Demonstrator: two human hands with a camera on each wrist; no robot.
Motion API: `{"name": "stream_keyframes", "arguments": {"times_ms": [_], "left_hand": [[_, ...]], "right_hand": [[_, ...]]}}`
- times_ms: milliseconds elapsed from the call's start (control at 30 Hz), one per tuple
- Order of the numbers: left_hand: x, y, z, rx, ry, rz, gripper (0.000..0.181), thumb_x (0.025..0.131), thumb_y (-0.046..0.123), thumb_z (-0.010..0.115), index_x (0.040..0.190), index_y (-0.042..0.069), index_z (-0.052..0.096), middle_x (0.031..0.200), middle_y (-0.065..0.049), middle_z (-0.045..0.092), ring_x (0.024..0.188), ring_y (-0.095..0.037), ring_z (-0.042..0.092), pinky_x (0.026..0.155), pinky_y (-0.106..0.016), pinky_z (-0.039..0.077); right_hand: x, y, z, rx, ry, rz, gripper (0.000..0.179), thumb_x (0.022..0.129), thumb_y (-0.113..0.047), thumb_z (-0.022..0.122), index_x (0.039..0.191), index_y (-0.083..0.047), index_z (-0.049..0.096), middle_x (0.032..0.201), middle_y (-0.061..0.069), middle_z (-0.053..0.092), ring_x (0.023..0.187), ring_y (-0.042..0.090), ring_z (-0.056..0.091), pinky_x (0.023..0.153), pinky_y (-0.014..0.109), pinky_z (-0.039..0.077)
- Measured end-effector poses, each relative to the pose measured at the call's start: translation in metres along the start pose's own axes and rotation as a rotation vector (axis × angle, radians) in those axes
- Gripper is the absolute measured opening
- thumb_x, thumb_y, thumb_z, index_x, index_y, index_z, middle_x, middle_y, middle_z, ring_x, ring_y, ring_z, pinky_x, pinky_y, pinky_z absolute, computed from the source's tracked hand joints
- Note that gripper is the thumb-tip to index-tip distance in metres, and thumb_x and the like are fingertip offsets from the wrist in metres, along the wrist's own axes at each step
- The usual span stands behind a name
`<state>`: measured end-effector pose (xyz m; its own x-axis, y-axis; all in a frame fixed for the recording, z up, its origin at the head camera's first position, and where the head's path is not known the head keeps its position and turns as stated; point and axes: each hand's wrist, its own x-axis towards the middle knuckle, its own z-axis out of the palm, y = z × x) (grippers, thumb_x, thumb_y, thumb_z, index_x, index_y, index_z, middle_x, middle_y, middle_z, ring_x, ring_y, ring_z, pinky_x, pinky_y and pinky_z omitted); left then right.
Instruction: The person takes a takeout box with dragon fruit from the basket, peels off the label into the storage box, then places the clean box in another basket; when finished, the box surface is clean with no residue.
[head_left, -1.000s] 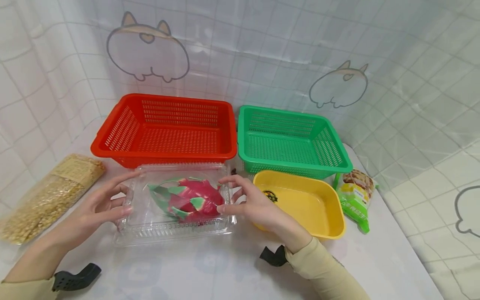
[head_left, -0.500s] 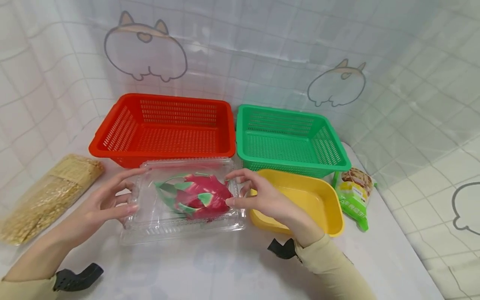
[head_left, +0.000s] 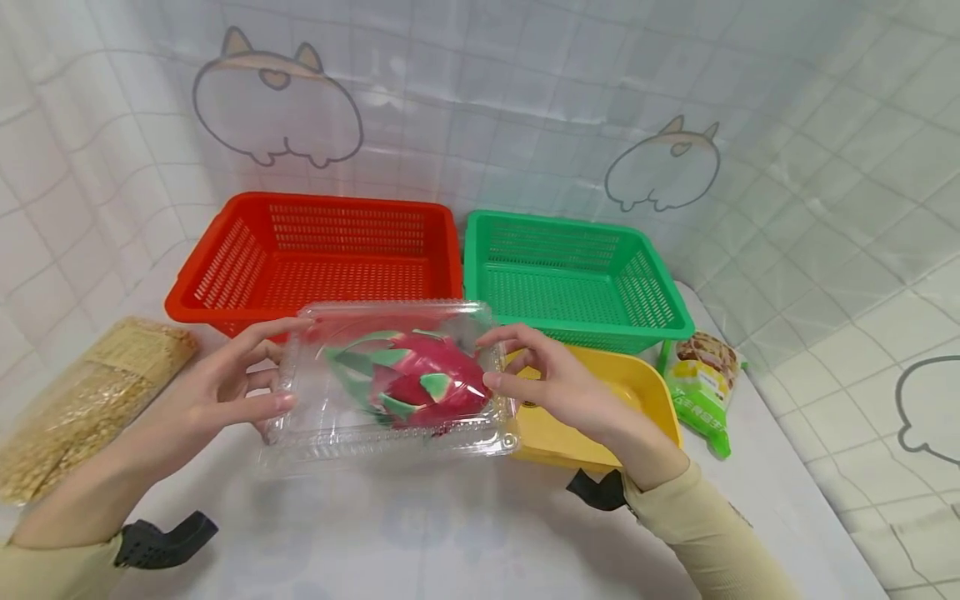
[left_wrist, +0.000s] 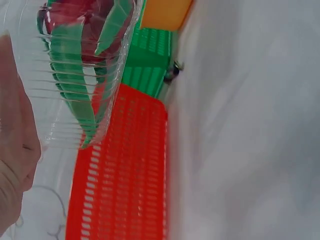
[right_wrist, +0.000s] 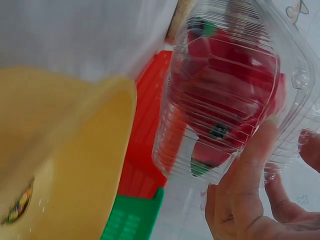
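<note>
A clear plastic clamshell box (head_left: 315, 400) is held up off the table, in front of the red basket. Inside it lies a dragon fruit (head_left: 442, 375), pink-red with green scales. My left hand (head_left: 213, 400) grips the box's left end, thumb at the near side and fingers at the far side. At the right end, my right hand (head_left: 562, 383) pinches the edge between thumb and fingers. The right wrist view shows the ribbed wall of the box and the right fingers (right_wrist: 245, 185) against it. Some fingertips are hidden behind the plastic.
Behind the box stand a red basket (head_left: 176, 310) and a green basket (head_left: 678, 321). A yellow basin (head_left: 660, 400) sits under and beyond my right hand. A bag of yellow grains (head_left: 90, 408) lies far left; a green snack packet (head_left: 705, 392) lies at right.
Both hands have lifted the box with the dragon fruit and shifted it to the right. It now overlaps the red basket's front and the yellow basin more. The camera has turned slightly.
</note>
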<state>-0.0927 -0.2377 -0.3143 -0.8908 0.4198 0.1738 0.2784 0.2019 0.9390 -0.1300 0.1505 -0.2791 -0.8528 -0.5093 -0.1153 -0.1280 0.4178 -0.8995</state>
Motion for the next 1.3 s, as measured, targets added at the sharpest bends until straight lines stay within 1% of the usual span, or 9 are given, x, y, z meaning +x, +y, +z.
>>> {"name": "stream_keyframes", "arguments": {"times_ms": [100,233,367,467,567,733,800,1033,1300], "left_hand": [[0.007,0.004,0.004,0.005,-0.001,-0.005,0.068,0.094,-0.004,0.057,0.154,0.018,0.034,0.106,-0.01,0.045,0.081,-0.019,0.052,0.054,-0.038,0.054],[0.016,0.01,0.008,0.006,-0.009,-0.029,0.067,0.095,0.001,0.057,0.154,0.022,0.033,0.113,-0.011,0.046,0.088,-0.021,0.055,0.055,-0.039,0.055],[0.024,0.016,0.012,0.007,-0.013,-0.047,0.066,0.096,0.005,0.058,0.154,0.024,0.033,0.118,-0.014,0.044,0.086,-0.022,0.057,0.056,-0.04,0.056],[0.029,0.019,0.014,0.017,-0.009,-0.067,0.066,0.096,0.009,0.059,0.154,0.027,0.033,0.126,-0.012,0.043,0.095,-0.021,0.055,0.057,-0.041,0.057],[0.033,0.022,0.017,0.022,-0.004,-0.096,0.065,0.096,0.014,0.06,0.154,0.03,0.033,0.137,-0.006,0.041,0.107,-0.021,0.051,0.059,-0.042,0.057],[0.041,0.029,0.022,0.01,-0.008,-0.117,0.064,0.097,0.018,0.061,0.153,0.031,0.035,0.137,-0.008,0.039,0.109,-0.025,0.052,0.06,-0.042,0.057],[0.045,0.032,0.025,0.006,-0.007,-0.121,0.064,0.096,0.019,0.062,0.153,0.03,0.035,0.134,-0.009,0.04,0.111,-0.027,0.052,0.061,-0.043,0.058],[0.06,0.038,0.03,-0.03,-0.017,-0.113,0.064,0.094,0.019,0.063,0.152,0.028,0.037,0.154,0.002,0.031,0.122,-0.031,0.043,0.06,-0.045,0.058],[0.077,0.044,0.033,-0.031,-0.04,-0.11,0.065,0.093,0.02,0.065,0.151,0.028,0.037,0.148,-0.002,0.035,0.121,-0.031,0.043,0.062,-0.044,0.059]], "right_hand": [[-0.002,-0.002,-0.007,0.02,-0.002,0.002,0.042,0.095,-0.029,0.068,0.134,-0.028,0.054,0.127,0.005,0.054,0.103,0.028,0.059,0.084,0.042,0.055],[-0.005,-0.004,-0.015,0.026,0.0,0.006,0.042,0.096,-0.028,0.067,0.136,-0.025,0.053,0.128,0.006,0.053,0.101,0.029,0.06,0.087,0.043,0.054],[-0.009,-0.005,-0.021,0.025,0.01,0.019,0.041,0.096,-0.029,0.067,0.135,-0.027,0.053,0.129,0.007,0.053,0.105,0.029,0.058,0.089,0.043,0.052],[-0.01,-0.005,-0.025,0.024,0.024,0.028,0.04,0.096,-0.029,0.067,0.134,-0.028,0.053,0.131,0.008,0.051,0.107,0.029,0.057,0.09,0.043,0.052],[-0.012,-0.004,-0.028,0.036,0.034,0.033,0.04,0.096,-0.029,0.067,0.134,-0.026,0.053,0.132,0.008,0.05,0.109,0.029,0.055,0.09,0.043,0.052],[-0.015,-0.001,-0.035,0.059,0.048,0.04,0.042,0.097,-0.029,0.066,0.136,-0.023,0.052,0.131,0.008,0.05,0.11,0.03,0.054,0.089,0.043,0.053],[-0.016,-0.001,-0.038,0.056,0.057,0.04,0.041,0.097,-0.029,0.065,0.136,-0.023,0.053,0.13,0.008,0.051,0.109,0.03,0.054,0.088,0.044,0.053],[-0.019,0.0,-0.048,0.045,0.074,0.042,0.041,0.098,-0.029,0.064,0.137,-0.023,0.051,0.129,0.009,0.05,0.103,0.031,0.056,0.088,0.046,0.053],[-0.02,-0.002,-0.063,0.051,0.073,0.058,0.041,0.098,-0.027,0.063,0.137,-0.022,0.051,0.13,0.011,0.051,0.102,0.032,0.057,0.085,0.043,0.055]]}}
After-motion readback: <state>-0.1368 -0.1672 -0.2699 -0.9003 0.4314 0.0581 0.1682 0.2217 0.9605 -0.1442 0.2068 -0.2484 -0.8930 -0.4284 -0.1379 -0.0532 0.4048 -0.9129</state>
